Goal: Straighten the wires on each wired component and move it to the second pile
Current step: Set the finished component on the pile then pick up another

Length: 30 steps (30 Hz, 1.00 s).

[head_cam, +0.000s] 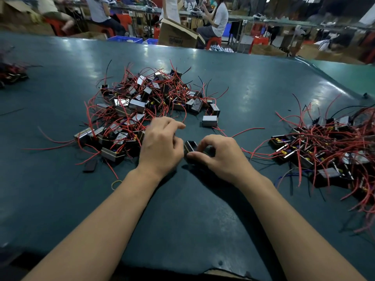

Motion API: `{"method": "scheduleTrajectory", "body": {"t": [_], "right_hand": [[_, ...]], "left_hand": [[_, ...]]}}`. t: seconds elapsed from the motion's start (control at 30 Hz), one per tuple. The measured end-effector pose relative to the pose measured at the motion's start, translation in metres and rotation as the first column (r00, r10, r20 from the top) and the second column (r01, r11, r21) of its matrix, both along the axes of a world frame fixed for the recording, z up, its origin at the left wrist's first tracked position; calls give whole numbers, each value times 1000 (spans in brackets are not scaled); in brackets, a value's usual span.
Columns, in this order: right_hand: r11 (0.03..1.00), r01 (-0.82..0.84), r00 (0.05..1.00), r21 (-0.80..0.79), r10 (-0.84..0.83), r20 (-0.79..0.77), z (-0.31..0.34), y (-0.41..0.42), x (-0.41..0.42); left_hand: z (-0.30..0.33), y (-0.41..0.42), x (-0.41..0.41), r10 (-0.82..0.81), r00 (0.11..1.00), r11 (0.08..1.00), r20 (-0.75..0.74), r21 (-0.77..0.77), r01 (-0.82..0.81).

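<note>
Both hands met at counter centre: right hand (220,154) pinched small black box component (190,147); left hand (162,146) fingers curled against it. Tangled red-wired pile (146,102) behind, second pile (328,147) right on dark green counter (192,209).

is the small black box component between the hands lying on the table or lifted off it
Cannot tell for sure. The small black box component is pinched by the right hand just above the green table; the left hand hides its underside.

The desk (253,88) has a smooth, dark teal covering with a soft sheen. The small boxes (210,121) show shiny grey metal sides and black plastic; their wires (248,130) wear glossy red plastic. A cardboard box (176,35) looks matt.
</note>
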State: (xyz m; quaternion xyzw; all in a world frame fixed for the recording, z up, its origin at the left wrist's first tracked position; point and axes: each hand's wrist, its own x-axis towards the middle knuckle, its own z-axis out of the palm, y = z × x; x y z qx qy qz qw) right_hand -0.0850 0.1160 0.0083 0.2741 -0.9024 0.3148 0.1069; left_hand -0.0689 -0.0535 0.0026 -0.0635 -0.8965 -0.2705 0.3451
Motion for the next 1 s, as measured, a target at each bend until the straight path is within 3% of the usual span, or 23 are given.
{"method": "scheduleTrajectory", "body": {"t": [0.07, 0.13, 0.2, 0.27, 0.4, 0.53, 0.63, 0.7, 0.8, 0.9, 1.0], "right_hand": [[999, 46, 999, -24, -47, -22, 0, 3, -1], [992, 116, 992, -42, -118, -47, -1, 8, -2], [981, 189, 980, -43, -191, -63, -3, 12, -4], [970, 239, 967, -38, -242, -77, -4, 15, -7], [945, 321, 934, -67, -328, -140, -4, 17, -9], [958, 275, 958, -77, -280, -65, -4, 17, -7], [976, 212, 977, -45, -213, -26, -6, 14, -3], [979, 200, 980, -42, -201, -16, -7, 13, -2], [975, 203, 979, -94, -203, 11, -7, 17, -3], [973, 196, 981, -124, -194, 25, -8, 19, -3], [974, 198, 980, -108, -195, 37, -7, 16, -5]], "left_hand": [[-1, -5, -2, 234, 972, 952, -8, -201, -231], [0, -11, -4, 413, 902, 885, 126, -289, -365], [-2, -16, -8, 487, 841, 845, 237, -374, -383], [-6, -20, -10, 472, 849, 834, 237, -432, -343], [-3, -23, -10, 473, 865, 839, 169, -387, -383], [9, -46, -12, 606, 791, 784, 85, -236, -575], [10, -65, -20, 586, 774, 810, 241, -188, -555], [8, -71, -29, 548, 762, 835, 346, -289, -469], [9, -77, -40, 553, 737, 824, 389, -383, -417], [8, -79, -44, 561, 752, 822, 347, -339, -457], [4, -78, -42, 557, 804, 828, 209, -217, -517]]}}
